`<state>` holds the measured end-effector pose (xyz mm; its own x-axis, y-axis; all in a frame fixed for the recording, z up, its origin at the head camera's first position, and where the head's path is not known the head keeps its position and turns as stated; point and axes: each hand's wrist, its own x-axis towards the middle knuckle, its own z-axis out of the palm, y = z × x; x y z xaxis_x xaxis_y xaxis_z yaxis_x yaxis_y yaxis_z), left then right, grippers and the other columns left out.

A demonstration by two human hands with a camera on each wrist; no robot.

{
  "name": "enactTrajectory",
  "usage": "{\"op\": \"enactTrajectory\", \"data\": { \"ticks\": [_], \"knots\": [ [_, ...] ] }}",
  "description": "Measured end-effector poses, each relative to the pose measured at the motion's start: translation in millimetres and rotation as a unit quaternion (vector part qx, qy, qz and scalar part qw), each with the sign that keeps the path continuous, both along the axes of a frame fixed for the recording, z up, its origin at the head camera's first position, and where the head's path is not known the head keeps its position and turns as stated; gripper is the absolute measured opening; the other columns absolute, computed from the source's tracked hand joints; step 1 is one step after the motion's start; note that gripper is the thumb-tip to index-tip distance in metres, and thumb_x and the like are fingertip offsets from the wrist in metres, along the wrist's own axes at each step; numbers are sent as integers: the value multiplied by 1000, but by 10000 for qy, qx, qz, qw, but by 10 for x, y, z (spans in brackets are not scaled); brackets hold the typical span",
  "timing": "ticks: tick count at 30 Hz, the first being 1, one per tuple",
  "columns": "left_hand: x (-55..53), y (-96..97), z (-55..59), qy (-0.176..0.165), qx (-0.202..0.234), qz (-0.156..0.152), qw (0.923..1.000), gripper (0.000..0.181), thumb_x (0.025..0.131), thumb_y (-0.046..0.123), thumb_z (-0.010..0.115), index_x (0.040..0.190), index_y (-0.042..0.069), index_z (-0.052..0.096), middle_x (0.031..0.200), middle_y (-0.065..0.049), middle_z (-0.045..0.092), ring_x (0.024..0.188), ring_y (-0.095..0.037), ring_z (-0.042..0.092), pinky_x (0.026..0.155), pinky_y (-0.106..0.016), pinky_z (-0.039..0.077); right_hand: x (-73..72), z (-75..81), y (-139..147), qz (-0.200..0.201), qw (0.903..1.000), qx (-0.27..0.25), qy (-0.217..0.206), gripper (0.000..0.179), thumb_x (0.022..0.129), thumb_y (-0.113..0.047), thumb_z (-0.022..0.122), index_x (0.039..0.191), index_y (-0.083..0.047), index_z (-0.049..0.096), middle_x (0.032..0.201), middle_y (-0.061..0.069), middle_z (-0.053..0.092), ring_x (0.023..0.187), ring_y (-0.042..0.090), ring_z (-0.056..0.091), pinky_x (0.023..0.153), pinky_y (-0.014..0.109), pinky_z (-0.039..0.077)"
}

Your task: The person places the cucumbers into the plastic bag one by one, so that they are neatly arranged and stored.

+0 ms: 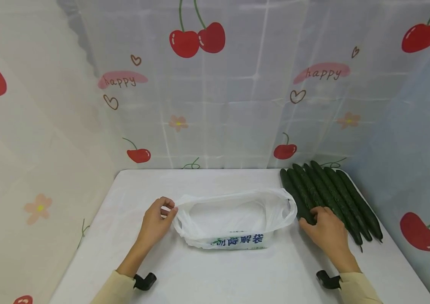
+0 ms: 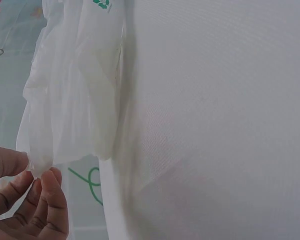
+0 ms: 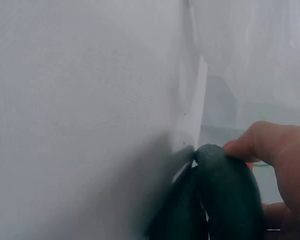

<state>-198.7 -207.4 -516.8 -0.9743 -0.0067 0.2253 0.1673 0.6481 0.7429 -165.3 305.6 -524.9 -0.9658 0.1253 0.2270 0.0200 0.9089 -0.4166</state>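
Observation:
A white plastic bag (image 1: pixel 233 215) with blue printed characters lies mid-table, its mouth spread open toward the back. My left hand (image 1: pixel 158 221) pinches the bag's left edge between thumb and fingers; the left wrist view shows that hand (image 2: pixel 32 200) at the bag's thin film (image 2: pixel 70 100). On the right, my right hand (image 1: pixel 328 230) grips the near end of the leftmost cucumber (image 1: pixel 294 196), just beside the bag. In the right wrist view the thumb lies against the end of a dark green cucumber (image 3: pixel 227 195); the other fingers are mostly hidden.
Several more cucumbers (image 1: pixel 345 198) lie side by side at the table's back right, by the right-hand curtain. White cloth covers the table (image 1: pixel 215 278). A cherry-printed curtain (image 1: pixel 230 105) stands along the back and both sides.

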Motion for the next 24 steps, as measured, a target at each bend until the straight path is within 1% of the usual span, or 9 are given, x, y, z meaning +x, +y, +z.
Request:
{"op": "enactTrajectory", "data": {
  "ticks": [2, 4, 6, 8, 11, 13, 17, 21, 24],
  "knots": [
    [-4, 3, -13, 47, -26, 4, 10000, 12, 102, 23, 74, 111, 15, 69, 112, -4, 73, 89, -15, 73, 75, -24, 59, 1, 16, 35, -93, 9998, -180, -11, 49, 93, -34, 79, 122, 6, 70, 109, 25, 66, 84, 33, 65, 65, 51, 50],
    [-12, 5, -25, 80, -58, 5, 10000, 11, 102, 22, 74, 109, 15, 69, 111, -4, 74, 89, -15, 73, 76, -23, 59, -4, 31, 78, -126, 9991, -398, 25, 49, 95, -32, 78, 124, 6, 68, 111, 26, 63, 89, 36, 64, 69, 53, 49],
    [-20, 6, -37, 102, -79, 1, 9999, 10, 102, 22, 74, 109, 15, 69, 110, -4, 74, 89, -14, 73, 76, -22, 60, -6, 48, 130, -136, 9981, -592, 31, 49, 98, -32, 76, 127, 6, 67, 113, 26, 61, 92, 37, 62, 72, 51, 47],
    [-27, 8, -46, 111, -86, -5, 9999, 10, 102, 21, 74, 108, 15, 69, 109, -4, 74, 88, -13, 73, 76, -22, 60, -7, 59, 181, -129, 9968, -778, 104, 48, 98, -31, 76, 127, 6, 68, 113, 26, 60, 92, 36, 61, 71, 46, 46],
    [-32, 9, -53, 120, -64, -14, 9999, 10, 102, 21, 75, 108, 15, 70, 108, -3, 75, 87, -13, 73, 76, -22, 60, -6, 50, 245, -152, 9948, -988, 185, 47, 99, -32, 76, 128, 5, 69, 113, 23, 61, 95, 32, 59, 72, 37, 45],
    [-32, 10, -53, 106, -38, -34, 9999, 9, 102, 21, 74, 108, 16, 70, 108, -3, 75, 87, -13, 72, 76, -23, 60, -10, 38, 282, -203, 9929, -1151, 223, 46, 99, -32, 76, 129, 3, 69, 114, 22, 61, 97, 31, 58, 73, 34, 44],
    [-38, 10, -50, 87, 2, -42, 10000, 9, 103, 23, 74, 107, 17, 69, 108, -3, 75, 87, -12, 72, 76, -23, 60, -18, 31, 330, -354, 9901, -1324, 299, 44, 100, -32, 75, 130, 1, 70, 117, 20, 61, 102, 27, 56, 75, 34, 44],
    [-49, 10, -44, 87, 23, -23, 10000, 9, 102, 23, 74, 107, 17, 69, 107, -3, 75, 86, -12, 72, 76, -23, 59, -25, 53, 356, -446, 9869, -1507, 357, 44, 101, -31, 73, 132, 1, 69, 119, 20, 60, 104, 25, 53, 78, 35, 42],
    [-56, 10, -38, 63, 13, -29, 10000, 9, 102, 23, 74, 108, 17, 69, 107, -3, 75, 87, -12, 72, 76, -23, 59, -13, 91, 373, -564, 9843, -1624, 392, 43, 101, -31, 73, 132, -1, 69, 122, 18, 61, 104, 13, 49, 79, 32, 41]
  ]
}}
